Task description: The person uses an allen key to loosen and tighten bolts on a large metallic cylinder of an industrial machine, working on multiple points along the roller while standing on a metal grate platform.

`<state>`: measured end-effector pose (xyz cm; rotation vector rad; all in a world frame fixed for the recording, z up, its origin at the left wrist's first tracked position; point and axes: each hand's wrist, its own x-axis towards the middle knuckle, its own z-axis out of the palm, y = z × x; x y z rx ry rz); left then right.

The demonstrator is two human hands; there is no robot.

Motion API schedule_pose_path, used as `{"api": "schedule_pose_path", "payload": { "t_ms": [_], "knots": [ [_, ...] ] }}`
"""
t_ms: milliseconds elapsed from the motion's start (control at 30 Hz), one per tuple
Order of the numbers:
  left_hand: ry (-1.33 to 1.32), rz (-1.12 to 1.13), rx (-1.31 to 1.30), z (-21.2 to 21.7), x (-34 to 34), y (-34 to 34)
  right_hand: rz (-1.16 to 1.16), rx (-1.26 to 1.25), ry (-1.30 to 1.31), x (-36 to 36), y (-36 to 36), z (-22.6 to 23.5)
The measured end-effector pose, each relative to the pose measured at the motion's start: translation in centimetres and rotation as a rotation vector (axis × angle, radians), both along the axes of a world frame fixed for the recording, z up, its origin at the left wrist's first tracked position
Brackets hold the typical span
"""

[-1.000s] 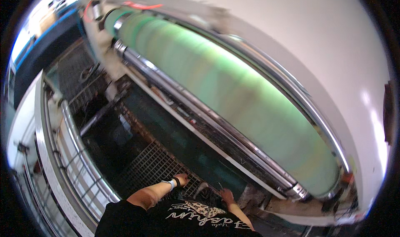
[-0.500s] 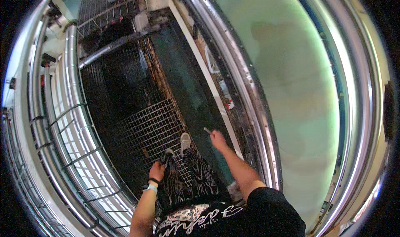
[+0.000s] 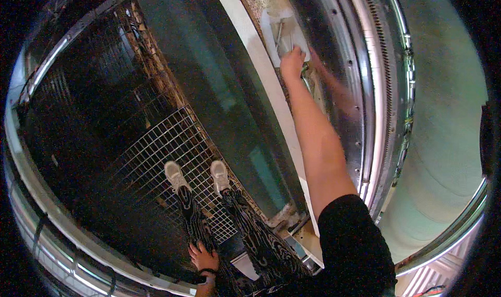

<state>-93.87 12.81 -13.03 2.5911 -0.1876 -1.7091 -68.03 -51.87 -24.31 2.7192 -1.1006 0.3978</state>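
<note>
My right hand (image 3: 293, 63) reaches far forward to a white, shallow plastic container (image 3: 299, 35) on the ledge beside the machine. Its fingers are bent together at the container's near end; what they hold, if anything, is too small to make out. A thin grey rod-like piece (image 3: 280, 33) lies in the container just beyond the fingers. Low in the picture, my left hand (image 3: 203, 256) hangs beside my thigh, fingers spread and nothing in it. A dark band circles that wrist.
Under my shoes lies a metal grid (image 3: 167, 135). A long dark panel (image 3: 209, 83) and a white rail (image 3: 255, 46) run alongside. To the right are shiny metal bars (image 3: 373, 62) with a toothed strip and a large pale green roller (image 3: 443, 125).
My right hand, which held a small light stick-like piece over the dark panel, has moved forward to the white container. My left hand has dropped back beside my leg. The view has shifted.
</note>
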Motion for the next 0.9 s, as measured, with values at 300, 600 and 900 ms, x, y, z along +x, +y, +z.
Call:
{"api": "schedule_pose_path", "payload": {
  "t_ms": [300, 600, 900],
  "knots": [
    [-0.051, 0.037, -0.052, -0.1, 0.1, 0.3, -0.157, 0.375, 0.112, 3.9, -5.0, -3.4],
    [0.067, 0.068, -0.009, 0.3, 3.4, -1.5, -0.295, 0.538, 0.104, 4.8, -7.6, -4.9],
    [-0.035, 0.076, -0.002, -0.5, 1.7, -1.2, -0.169, 0.730, -0.004, 4.0, -7.1, -5.1]
  ]
}}
